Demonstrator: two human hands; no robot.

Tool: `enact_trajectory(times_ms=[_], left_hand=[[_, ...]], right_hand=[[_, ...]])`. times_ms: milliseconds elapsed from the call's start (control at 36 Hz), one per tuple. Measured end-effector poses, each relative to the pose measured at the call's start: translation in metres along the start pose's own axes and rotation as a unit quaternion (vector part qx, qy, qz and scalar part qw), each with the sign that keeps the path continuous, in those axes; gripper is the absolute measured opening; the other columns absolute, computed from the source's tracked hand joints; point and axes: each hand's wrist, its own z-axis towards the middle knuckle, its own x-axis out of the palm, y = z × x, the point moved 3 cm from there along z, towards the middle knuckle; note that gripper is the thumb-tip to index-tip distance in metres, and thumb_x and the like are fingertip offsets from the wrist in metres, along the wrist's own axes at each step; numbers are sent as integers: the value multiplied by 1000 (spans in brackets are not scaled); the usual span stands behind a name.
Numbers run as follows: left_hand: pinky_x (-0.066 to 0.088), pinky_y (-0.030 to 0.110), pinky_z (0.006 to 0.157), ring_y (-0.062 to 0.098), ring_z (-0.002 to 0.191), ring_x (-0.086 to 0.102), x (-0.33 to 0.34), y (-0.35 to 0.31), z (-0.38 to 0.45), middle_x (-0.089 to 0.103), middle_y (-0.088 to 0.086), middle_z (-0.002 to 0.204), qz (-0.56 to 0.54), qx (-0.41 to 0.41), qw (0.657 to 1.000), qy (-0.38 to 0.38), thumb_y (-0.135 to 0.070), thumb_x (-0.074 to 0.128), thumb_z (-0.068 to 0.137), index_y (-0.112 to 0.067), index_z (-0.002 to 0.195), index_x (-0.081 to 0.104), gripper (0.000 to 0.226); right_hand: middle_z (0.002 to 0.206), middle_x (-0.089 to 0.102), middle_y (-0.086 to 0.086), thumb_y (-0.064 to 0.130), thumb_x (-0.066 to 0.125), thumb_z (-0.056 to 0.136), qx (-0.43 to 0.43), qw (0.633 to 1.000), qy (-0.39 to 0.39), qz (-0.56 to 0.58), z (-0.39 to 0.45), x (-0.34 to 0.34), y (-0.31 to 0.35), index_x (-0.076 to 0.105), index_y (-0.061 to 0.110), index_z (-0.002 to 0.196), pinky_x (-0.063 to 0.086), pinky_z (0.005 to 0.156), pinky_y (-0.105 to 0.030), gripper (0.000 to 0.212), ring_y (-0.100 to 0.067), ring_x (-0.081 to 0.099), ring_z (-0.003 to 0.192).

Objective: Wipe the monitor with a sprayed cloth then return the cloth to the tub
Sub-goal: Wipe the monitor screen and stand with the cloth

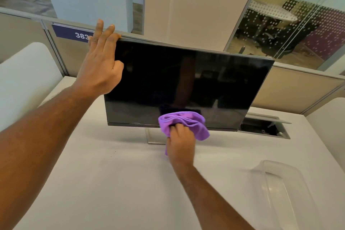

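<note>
A black monitor (186, 80) stands on a white desk, its screen dark and tilted. My left hand (100, 61) holds its top left corner, with the fingers laid over the top edge and the thumb on the screen side. My right hand (180, 144) grips a bunched purple cloth (186, 121) and presses it against the screen's lower edge near the middle. A clear plastic tub (283, 188) sits on the desk at the lower right, apart from both hands, and looks empty.
The white desk (112, 173) stretches toward me. An open cable hatch (265, 127) lies in it behind the monitor's right side. Beige partition panels (298, 87) with a number sign (74, 33) run behind the desk. White chair backs stand at left and right.
</note>
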Motion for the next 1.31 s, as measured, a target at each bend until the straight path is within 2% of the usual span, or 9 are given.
enact_trajectory(times_ms=[139, 250, 444, 528, 639, 806, 972, 1194, 1306], left_hand=[[1, 51, 126, 14, 157, -10, -3, -1, -2, 9, 1, 171, 1, 6, 1000, 12, -18, 36, 87, -15, 156, 26, 69], [2, 53, 126, 16, 157, -10, -4, 0, -1, 9, 3, 171, 3, 8, 1000, 15, -19, 36, 87, -14, 156, 25, 70], [0, 50, 126, 16, 157, -10, -3, 1, -1, 7, 3, 171, 9, 10, 1000, 14, -19, 37, 90, -14, 157, 23, 69], [0, 49, 126, 16, 157, -11, -4, 0, -2, 6, 3, 171, 8, 12, 1000, 14, -18, 38, 91, -12, 158, 23, 69], [0, 50, 127, 16, 157, -11, -3, -2, -2, 5, 4, 172, 6, 13, 1000, 13, -18, 38, 92, -11, 159, 22, 69], [0, 50, 127, 15, 156, -12, -4, -2, -4, 4, 3, 172, 2, 12, 1000, 16, -20, 36, 91, -10, 160, 20, 71], [-2, 49, 127, 17, 156, -13, -7, -3, -5, 2, 4, 172, 4, 9, 1000, 21, -21, 36, 92, -9, 161, 17, 72], [-7, 43, 125, 18, 157, -12, -7, -2, -5, 2, 5, 172, 8, 13, 1000, 15, -19, 39, 93, -8, 161, 17, 72], [-7, 44, 125, 19, 157, -11, -7, -3, -5, 5, 7, 172, 8, 21, 1000, 14, -18, 39, 92, -7, 160, 20, 71]], right_hand=[[101, 70, -4, 10, 77, 85, -28, 999, 33, 27, 6, 25, 68, 74, 14, 110, 51, 72, -40, 25, -27, 64, 87], [104, 71, -1, 15, 80, 86, -32, 997, 56, 40, 10, 26, 77, 73, 17, 113, 53, 77, -35, 28, -23, 65, 91], [91, 69, -10, 9, 80, 81, -41, 997, 44, -45, 7, 6, 15, 73, 9, 96, 53, 63, -42, 17, -31, 65, 79], [92, 69, -13, 4, 82, 80, -5, 997, 31, -74, -2, -7, -26, 74, 5, 99, 54, 61, -44, 21, -33, 65, 79], [100, 72, -11, 10, 85, 81, 44, 996, 37, -70, -6, -14, -38, 74, 5, 109, 59, 69, -40, 31, -29, 66, 87], [93, 70, -10, 3, 82, 80, 23, 998, 34, -43, 2, -1, 14, 75, 6, 104, 55, 60, -44, 26, -31, 66, 80], [91, 69, -6, 7, 82, 78, -20, 996, 88, -1, 11, 27, 96, 74, 13, 99, 54, 57, -41, 23, -28, 65, 76], [106, 72, -4, 15, 79, 87, 9, 987, 158, 30, 21, 47, 152, 73, 15, 116, 59, 71, -37, 29, -25, 68, 89], [105, 71, -3, 14, 86, 79, -20, 986, 163, 29, 20, 43, 141, 75, 15, 110, 57, 70, -38, 33, -26, 67, 87]])
